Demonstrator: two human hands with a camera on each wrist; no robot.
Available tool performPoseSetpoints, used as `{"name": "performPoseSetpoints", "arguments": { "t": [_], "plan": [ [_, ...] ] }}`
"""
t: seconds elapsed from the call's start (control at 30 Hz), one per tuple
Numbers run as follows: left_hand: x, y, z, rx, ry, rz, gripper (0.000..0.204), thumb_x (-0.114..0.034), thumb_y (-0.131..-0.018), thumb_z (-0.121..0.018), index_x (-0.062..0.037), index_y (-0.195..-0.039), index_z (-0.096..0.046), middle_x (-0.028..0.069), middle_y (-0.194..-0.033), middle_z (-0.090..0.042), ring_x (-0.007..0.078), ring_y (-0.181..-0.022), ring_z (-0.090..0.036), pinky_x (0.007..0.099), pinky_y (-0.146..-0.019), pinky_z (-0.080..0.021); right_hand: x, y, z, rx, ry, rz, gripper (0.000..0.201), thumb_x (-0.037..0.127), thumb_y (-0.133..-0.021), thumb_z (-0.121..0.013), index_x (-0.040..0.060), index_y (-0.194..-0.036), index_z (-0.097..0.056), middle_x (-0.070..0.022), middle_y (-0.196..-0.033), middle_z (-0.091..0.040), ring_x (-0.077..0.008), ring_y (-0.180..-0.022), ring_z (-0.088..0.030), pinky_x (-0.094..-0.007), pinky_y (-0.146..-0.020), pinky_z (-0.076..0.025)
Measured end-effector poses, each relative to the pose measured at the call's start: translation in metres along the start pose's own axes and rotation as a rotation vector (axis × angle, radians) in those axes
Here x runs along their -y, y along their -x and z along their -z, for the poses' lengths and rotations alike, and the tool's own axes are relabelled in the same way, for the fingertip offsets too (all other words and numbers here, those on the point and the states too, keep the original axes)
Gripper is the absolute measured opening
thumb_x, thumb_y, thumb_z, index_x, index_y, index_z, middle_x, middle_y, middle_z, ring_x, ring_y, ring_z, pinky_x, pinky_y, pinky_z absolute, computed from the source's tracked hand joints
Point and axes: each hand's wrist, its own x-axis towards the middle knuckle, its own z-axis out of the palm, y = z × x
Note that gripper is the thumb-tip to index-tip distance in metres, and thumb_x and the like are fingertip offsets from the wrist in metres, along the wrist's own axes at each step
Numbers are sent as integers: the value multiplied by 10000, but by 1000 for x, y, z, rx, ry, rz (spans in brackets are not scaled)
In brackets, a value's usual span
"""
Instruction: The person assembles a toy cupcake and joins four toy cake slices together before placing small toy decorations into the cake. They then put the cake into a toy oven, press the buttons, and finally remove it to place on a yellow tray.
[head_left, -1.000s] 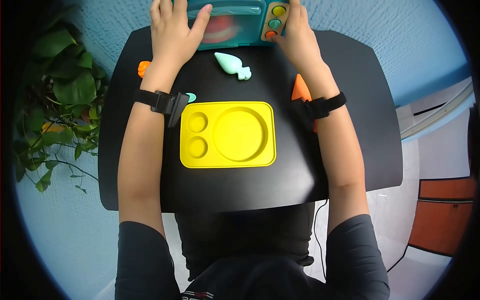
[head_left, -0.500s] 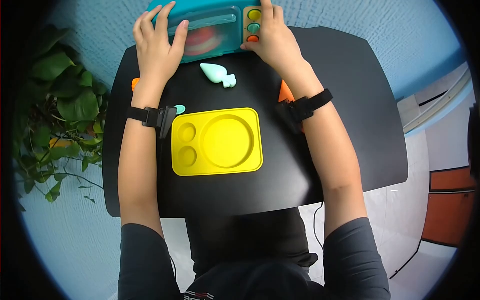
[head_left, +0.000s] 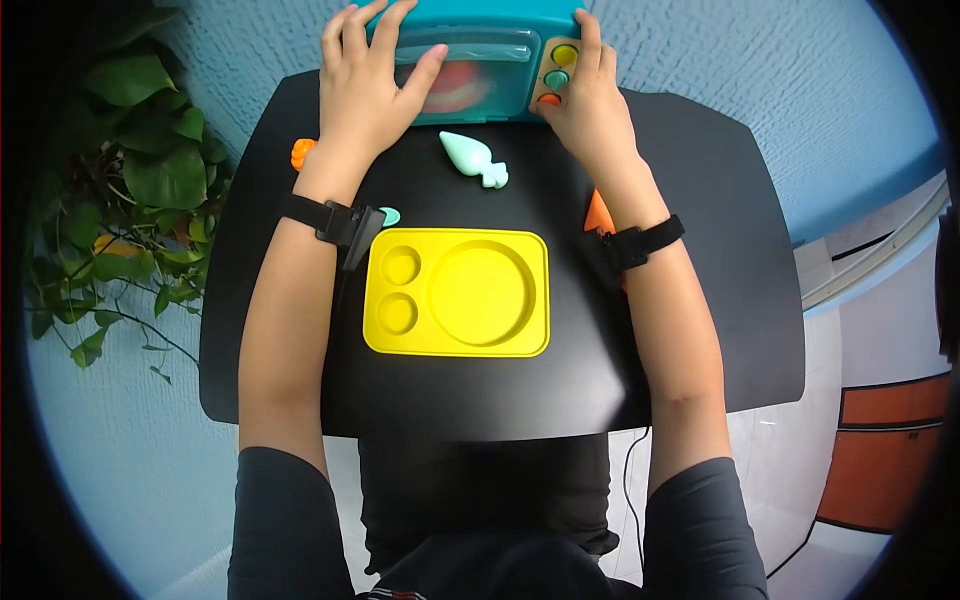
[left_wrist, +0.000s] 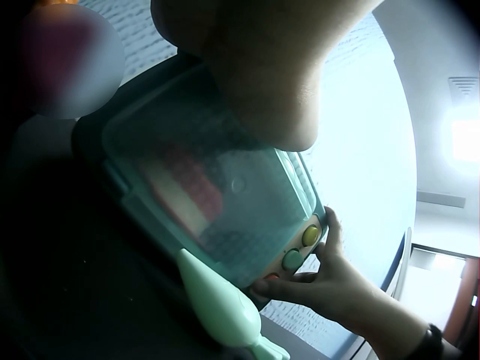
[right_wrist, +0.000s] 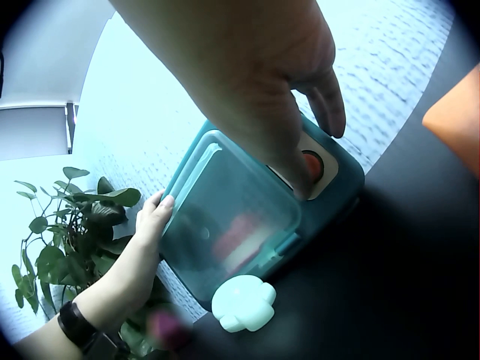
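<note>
A teal toy microwave (head_left: 465, 112) stands at the back of the black table, its see-through door closed over a blurred red-and-white thing. My left hand (head_left: 365, 100) grips its left side, fingers over the top edge and thumb across the door. At the other side my right hand (head_left: 597, 115) holds the microwave, with the thumb by the orange button (right_wrist: 312, 166) and the fingers along the side. Just before the door lies a mint-green cone-shaped toy (head_left: 468, 155) with a leafy end. A yellow tray (head_left: 457, 347) with one large and two small round hollows is nearer me.
An orange pointed toy (head_left: 598, 215) lies partly beneath my right forearm. An orange lumpy piece (head_left: 303, 153) sits beside my left wrist, and a small mint disc (head_left: 391, 216) by the tray's corner. A leafy plant (head_left: 130, 190) hangs at left; a blue wall (head_left: 700, 60) rises behind.
The head view swings left, then back. Both hands stay at the microwave's sides; the right thumb shifts slightly around the orange button. The toys and tray keep their places.
</note>
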Motion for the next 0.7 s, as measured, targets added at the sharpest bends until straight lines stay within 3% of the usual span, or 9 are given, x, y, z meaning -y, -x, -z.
{"name": "performPoseSetpoints", "arguments": {
  "t": [0.1, 0.3, 0.37, 0.7],
  "plan": [
    [-3, 0, 1, 37, -29, 20, 705, -558, -994, -746, -199, -1565, -541, 164, -1591, -473, 448, -1528, -327, 585, -1228, -400, -3, -1, -3, 15, -12, -20, 1213, 29, -748, -960, 210, -1676, -200, -285, -1446, -504, -487, -1093, -740, -492, -862, -684],
    [-8, -1, 4, 57, -64, 42, 869, -618, -871, -848, -202, -1563, -526, 148, -1576, -472, 449, -1521, -336, 588, -1204, -437, 1, 2, -2, 54, 16, -59, 1205, 67, -784, -948, 195, -1686, -160, -309, -1341, -625, -495, -1028, -757, -488, -821, -675],
    [-6, 1, 2, 37, -65, 20, 880, -611, -860, -861, -207, -1564, -519, 146, -1574, -472, 448, -1520, -339, 586, -1198, -446, -3, 1, -9, -24, 53, 9, 1203, 85, -798, -944, 187, -1690, -144, -304, -1277, -672, -490, -1001, -765, -488, -798, -672],
    [-6, 0, 2, 16, -63, 15, 886, -597, -845, -878, -213, -1557, -515, 143, -1560, -478, 446, -1511, -350, 586, -1189, -457, -3, 2, -13, -31, 73, -5, 1226, 83, -802, -940, 199, -1706, -120, -297, -1267, -668, -468, -946, -772, -477, -749, -674]
  ]
}}
